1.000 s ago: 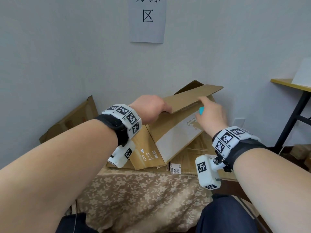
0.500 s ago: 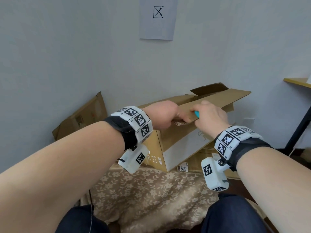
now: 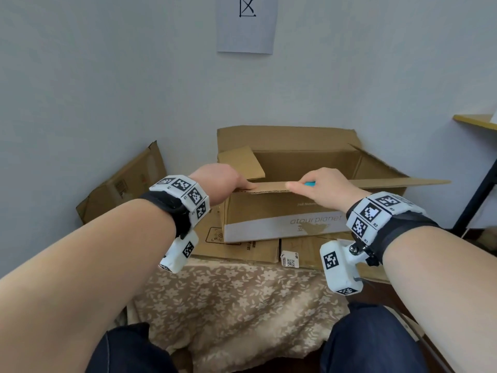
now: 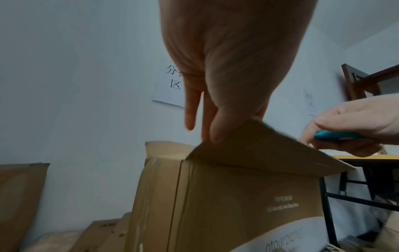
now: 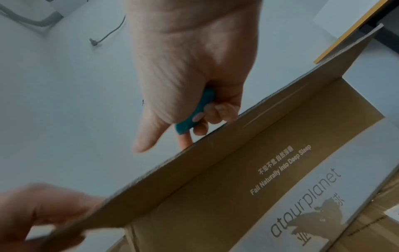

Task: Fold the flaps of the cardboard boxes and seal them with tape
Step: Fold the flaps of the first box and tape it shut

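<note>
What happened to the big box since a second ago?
The cardboard box was tipped on its side; now it stands upright with its open top showing. The near flap has swung to about level. Both the left hand and right hand kept hold of that flap, and the right still holds the blue tool.

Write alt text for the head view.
Two hands, left and right, hold the near flap of an open brown cardboard box that sits on flattened cardboard. The right hand also grips a small turquoise tool.
</note>
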`<state>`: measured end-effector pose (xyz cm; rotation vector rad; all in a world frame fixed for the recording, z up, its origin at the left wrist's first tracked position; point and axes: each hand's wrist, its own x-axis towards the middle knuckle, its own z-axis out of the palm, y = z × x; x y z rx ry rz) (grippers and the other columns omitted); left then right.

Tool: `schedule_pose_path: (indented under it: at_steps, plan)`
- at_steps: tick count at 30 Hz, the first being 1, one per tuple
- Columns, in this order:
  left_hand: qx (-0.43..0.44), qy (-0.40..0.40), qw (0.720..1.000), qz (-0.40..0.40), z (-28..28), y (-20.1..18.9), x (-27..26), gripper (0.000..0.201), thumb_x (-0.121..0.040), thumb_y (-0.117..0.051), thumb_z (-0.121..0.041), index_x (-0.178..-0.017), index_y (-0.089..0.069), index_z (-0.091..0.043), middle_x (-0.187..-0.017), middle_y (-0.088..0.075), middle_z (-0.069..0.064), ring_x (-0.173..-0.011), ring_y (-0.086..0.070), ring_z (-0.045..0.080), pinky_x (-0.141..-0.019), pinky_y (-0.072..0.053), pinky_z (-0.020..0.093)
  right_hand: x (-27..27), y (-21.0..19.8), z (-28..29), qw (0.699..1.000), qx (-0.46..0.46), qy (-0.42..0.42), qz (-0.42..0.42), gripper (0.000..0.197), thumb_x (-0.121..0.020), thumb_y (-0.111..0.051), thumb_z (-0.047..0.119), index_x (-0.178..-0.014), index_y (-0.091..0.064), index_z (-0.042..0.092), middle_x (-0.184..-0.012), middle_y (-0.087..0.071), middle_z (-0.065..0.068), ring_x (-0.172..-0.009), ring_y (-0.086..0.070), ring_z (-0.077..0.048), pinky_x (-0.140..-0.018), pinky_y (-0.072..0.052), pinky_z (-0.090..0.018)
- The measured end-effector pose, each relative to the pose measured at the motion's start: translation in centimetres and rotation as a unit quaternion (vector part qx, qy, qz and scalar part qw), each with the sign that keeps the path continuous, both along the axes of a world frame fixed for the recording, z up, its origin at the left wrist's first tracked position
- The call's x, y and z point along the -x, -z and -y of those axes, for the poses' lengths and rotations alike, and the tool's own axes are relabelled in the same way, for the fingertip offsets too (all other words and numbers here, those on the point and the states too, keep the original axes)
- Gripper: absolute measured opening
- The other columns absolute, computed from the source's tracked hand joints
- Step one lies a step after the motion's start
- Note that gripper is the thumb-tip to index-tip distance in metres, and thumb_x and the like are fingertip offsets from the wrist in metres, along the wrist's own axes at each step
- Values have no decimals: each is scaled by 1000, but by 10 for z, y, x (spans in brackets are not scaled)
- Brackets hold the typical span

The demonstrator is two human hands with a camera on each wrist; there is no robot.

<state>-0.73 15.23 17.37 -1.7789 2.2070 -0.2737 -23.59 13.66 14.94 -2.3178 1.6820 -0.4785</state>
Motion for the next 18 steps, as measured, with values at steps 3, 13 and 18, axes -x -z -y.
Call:
schedule_pose_path:
  at_steps: [3,13,18]
  plan:
    - [-71,-49,996,-24,-1,-1,9,46,-99,-42,-22,-144,-39,-16,-141,-45,9,-129,-44,28,-106,-36,37,2,4,8,999,-16,26,-38,38,-90,-53,52,-106,-69,21,-106,-65,3,-96,-57,-17,-82,-47,-31]
    - [-59,69,989,-114,19,27,28,61,-92,-53,-22,-148,-29,-25,-134,-53,3,-117,-53,20,-92,-43,27,9,34,31,995,-19,61,-74,40,-100,-30,18,-128,-56,29,-130,-56,-5,-96,-59,-25,-82,-51,-36]
    - [-46,10,995,-86,43,52,31,71,-85,-62,-43,-141,-30,-16,-129,-55,5,-123,-48,25,-100,-42,42,12,42,40,991,2,79,-108,49,-95,-51,41,-141,-40,32,-135,-38,-4,-99,-57,-23,-78,-50,-35]
